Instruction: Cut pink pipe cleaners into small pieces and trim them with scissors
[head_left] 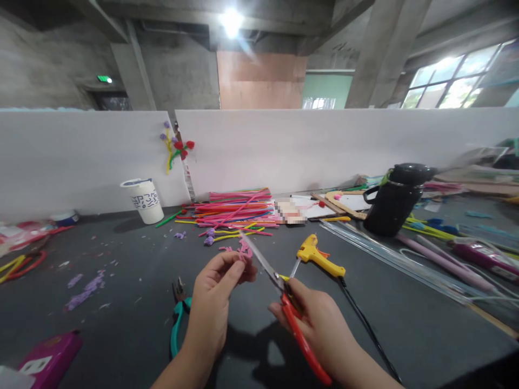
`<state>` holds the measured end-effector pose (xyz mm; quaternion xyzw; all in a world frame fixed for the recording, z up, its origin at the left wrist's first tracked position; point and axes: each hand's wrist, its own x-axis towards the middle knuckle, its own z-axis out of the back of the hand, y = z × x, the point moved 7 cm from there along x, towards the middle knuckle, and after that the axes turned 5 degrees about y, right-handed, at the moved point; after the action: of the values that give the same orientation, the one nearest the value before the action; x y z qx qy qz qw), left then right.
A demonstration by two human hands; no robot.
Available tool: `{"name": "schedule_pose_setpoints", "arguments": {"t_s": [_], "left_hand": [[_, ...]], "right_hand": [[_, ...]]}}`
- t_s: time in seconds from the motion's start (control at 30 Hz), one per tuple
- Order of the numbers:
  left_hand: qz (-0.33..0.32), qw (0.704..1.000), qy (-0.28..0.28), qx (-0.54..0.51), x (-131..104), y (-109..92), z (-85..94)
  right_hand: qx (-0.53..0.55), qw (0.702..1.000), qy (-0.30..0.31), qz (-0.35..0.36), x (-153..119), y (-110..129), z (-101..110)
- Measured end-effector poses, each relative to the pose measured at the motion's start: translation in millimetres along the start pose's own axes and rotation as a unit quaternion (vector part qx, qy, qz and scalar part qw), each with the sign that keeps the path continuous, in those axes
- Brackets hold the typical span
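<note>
My left hand [221,294] pinches a small pink fuzzy piece [243,249] between thumb and fingers, over the dark table. In my right hand [314,319] are scissors [298,329] with red handles, their blades pointing up and left beside the pink piece. The blades look close together. A yellow glue gun [320,256] lies just beyond my right hand, its black cord running toward the front edge. Left of my left wrist are teal-handled pliers [177,324]. Behind my hands lies a pile of pink, red and orange pipe cleaners [235,210].
A white cup [145,202] stands at the back left, a black flask [395,202] at the back right. Clear plastic strips [389,259] lie on the right. Purple scraps [86,290] and a magenta box [51,359] are on the left. A white partition [284,154] stands behind.
</note>
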<state>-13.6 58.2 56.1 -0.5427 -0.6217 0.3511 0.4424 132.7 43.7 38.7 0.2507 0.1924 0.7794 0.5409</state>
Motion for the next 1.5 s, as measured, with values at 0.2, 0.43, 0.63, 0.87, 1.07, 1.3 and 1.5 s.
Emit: {"name": "schedule_pose_setpoints", "arguments": {"t_s": [0.2, 0.43, 0.63, 0.87, 1.07, 1.3, 1.5], "left_hand": [[0.152, 0.979, 0.133, -0.009, -7, 24, -24.2], [0.224, 0.950, 0.214, -0.026, -17, 37, -38.4], [0.224, 0.953, 0.205, 0.018, -16, 38, -37.4], [0.160, 0.970, 0.135, 0.127, -7, 33, -28.0], [0.129, 0.979, 0.103, 0.121, -4, 21, -20.8], [0.069, 0.997, 0.019, 0.017, 4, 8, -1.3], [0.020, 0.999, 0.017, 0.021, 3, 0, 0.1]], "right_hand": [[0.357, 0.928, 0.022, -0.100, 7, -11, -3], [0.500, 0.863, 0.071, -0.022, 13, -2, -7], [0.427, 0.901, 0.068, -0.043, 11, 2, 0], [0.364, 0.927, 0.047, -0.077, 11, 1, -3], [0.204, 0.979, 0.015, -0.005, 10, 2, 9], [-0.065, 0.998, 0.014, 0.016, 0, -2, 4], [-0.158, 0.987, -0.004, 0.024, -6, -2, 4]]}}
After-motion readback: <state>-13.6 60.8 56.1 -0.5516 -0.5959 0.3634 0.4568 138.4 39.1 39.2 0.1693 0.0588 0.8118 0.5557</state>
